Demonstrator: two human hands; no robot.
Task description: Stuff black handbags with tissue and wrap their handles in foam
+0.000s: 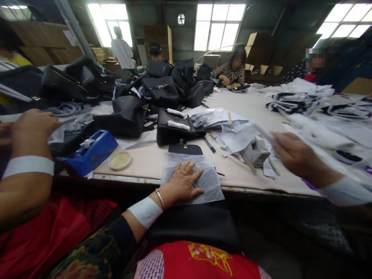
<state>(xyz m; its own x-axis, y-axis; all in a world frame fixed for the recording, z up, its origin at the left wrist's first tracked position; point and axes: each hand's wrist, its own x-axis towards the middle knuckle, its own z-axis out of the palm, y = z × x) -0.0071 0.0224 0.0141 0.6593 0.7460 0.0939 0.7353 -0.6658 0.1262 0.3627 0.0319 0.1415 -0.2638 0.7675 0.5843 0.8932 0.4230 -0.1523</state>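
Observation:
My left hand (184, 182) lies flat with fingers spread on a sheet of thin white tissue paper (210, 190). Under that sheet is a black leather-like bag (194, 221), reaching from the table edge down over my lap; its flap with a gold buckle (185, 146) shows beyond the paper. Off to the right, my right hand (302, 159) is raised above the table, fingers closed on a thin white sheet (263, 131), blurred by motion. Just beyond the flap stands a black bag (165, 131) with its handle wrapped in white.
A blue tape dispenser (91, 153) and a round dish (119, 160) sit left of the bag. Black bags (161, 91) are heaped behind. White sheets (316, 128) pile up at right. A co-worker's hand (36, 124) is at far left; other people are across the table.

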